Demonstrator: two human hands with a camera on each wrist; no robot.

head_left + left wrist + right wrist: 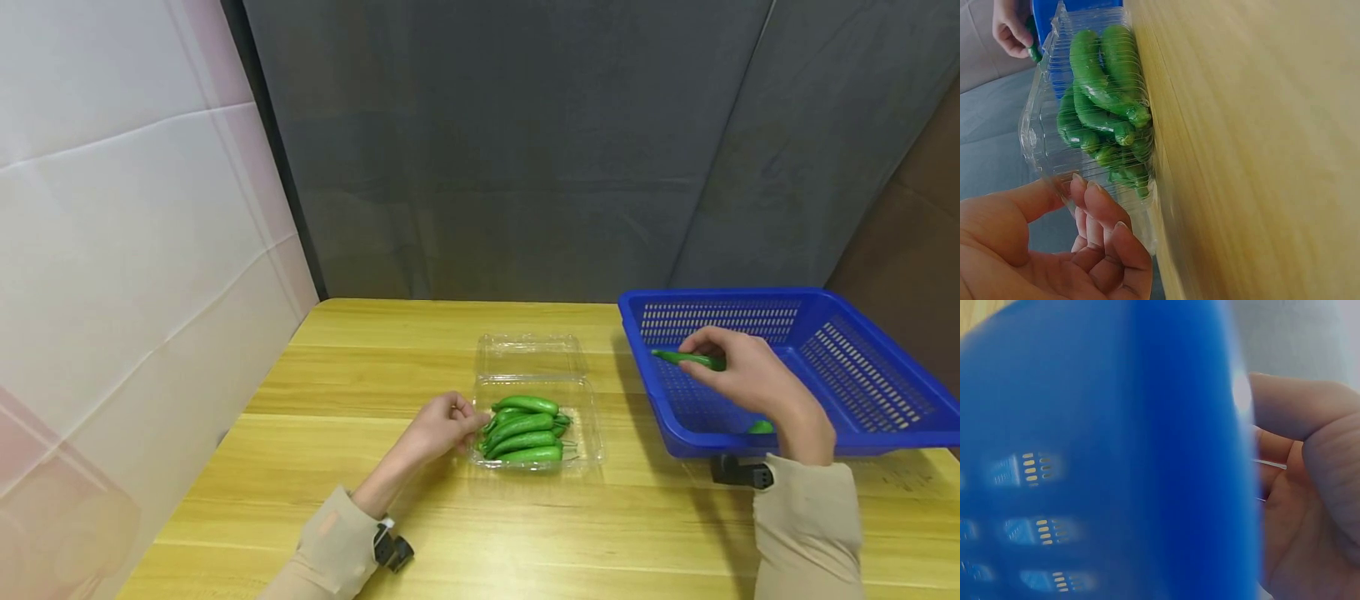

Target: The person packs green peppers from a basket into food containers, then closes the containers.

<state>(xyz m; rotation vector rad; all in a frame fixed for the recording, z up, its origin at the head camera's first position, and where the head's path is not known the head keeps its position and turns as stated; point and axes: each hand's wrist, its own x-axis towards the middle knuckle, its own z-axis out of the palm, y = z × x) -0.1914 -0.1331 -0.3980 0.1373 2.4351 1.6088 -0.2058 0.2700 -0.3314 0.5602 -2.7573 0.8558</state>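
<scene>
A clear plastic clamshell box point(592, 433) lies on the table with its lid point(531, 357) folded back. Several green peppers point(525, 425) are piled inside it, most side by side. At the box's left wall, my left hand point(441, 429) pinches the rim between thumb and fingertips; the left wrist view shows this grip point(1075, 187) close up. My right hand point(750, 375) holds a single green pepper point(693, 359) by thumb and fingers over the left part of a blue basket point(720, 295). In the right wrist view the basket's wall point(1179, 456) hides that pepper and the fingertips.
Inside the basket another bit of green pepper point(761, 427) shows near the front wall, partly behind my right wrist. The basket has slotted sides and stands at the table's right. A grey curtain point(487, 150) hangs behind the wooden table point(360, 367), and a white cloth point(135, 250) at left.
</scene>
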